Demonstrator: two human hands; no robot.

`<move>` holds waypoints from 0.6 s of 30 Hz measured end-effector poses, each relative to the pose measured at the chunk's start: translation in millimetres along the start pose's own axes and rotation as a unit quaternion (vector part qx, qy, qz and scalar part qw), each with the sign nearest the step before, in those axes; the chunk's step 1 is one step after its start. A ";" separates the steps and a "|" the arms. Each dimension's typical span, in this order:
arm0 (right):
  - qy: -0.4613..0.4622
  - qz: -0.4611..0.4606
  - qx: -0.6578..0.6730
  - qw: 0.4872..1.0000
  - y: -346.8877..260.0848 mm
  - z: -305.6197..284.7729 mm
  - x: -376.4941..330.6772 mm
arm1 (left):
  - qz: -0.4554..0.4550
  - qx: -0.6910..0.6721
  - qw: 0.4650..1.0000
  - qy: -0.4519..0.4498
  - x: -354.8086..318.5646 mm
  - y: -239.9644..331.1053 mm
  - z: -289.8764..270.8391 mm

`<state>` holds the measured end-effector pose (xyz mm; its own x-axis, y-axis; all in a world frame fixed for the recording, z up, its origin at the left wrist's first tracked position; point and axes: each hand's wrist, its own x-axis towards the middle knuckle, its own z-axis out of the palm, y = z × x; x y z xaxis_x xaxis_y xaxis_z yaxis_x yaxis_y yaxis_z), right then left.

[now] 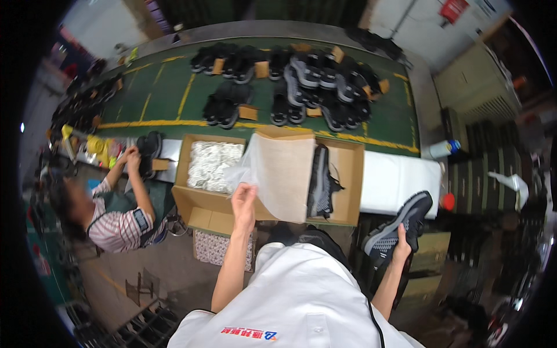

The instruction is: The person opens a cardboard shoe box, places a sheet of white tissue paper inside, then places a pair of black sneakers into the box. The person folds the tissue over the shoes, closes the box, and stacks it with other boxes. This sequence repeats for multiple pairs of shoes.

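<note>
My left hand (243, 200) pinches a sheet of white tissue paper (272, 171) and lifts it over an open brown shoe box (342, 217). A grey and black sneaker (321, 182) lies on its side inside the box, partly under the paper. My right hand (400, 248) grips a matching grey and black sneaker (397, 226) by the heel, held low to the right of the box and off the white table (394, 177).
An open carton of crumpled white paper (212, 165) stands left of the shoe box. Several black shoes (301, 81) lie in rows on the green conveyor (168, 95) beyond. A seated person in a striped shirt (119, 223) handles a shoe at left. A bottle (444, 148) stands at right.
</note>
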<state>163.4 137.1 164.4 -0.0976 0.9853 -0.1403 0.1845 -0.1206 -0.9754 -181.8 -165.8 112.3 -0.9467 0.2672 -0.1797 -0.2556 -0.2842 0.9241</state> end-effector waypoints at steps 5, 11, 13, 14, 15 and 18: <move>0.037 0.047 0.030 0.998 -5.3 -21.2 -15.8 | 0.059 0.277 0.865 -0.413 -17.9 11.9 158.4; 0.083 0.058 -0.026 0.994 -20.5 -53.0 -42.0 | 0.224 0.488 0.587 -0.605 -56.1 -115.2 300.7; 0.039 0.009 -0.039 0.998 -20.5 -64.5 -46.6 | 0.249 0.499 0.558 -0.615 -64.8 -160.6 317.2; 0.036 0.020 -0.059 0.997 -26.8 -72.8 -51.6 | 0.261 0.489 0.543 -0.631 -70.1 -166.0 329.7; 0.032 0.032 -0.078 0.996 -29.9 -80.6 -55.0 | 0.271 0.480 0.528 -0.646 -74.1 -170.1 337.7; -0.044 -0.015 -0.157 0.986 -41.8 -93.4 -54.1 | 0.228 0.458 0.534 -0.673 -76.3 -194.7 345.6</move>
<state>252.3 100.1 228.7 -0.1899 0.9717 -0.1404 0.4728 -0.0348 -0.8805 7.8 187.3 62.7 0.2861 0.9577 -0.0294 0.7281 -0.1974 0.6565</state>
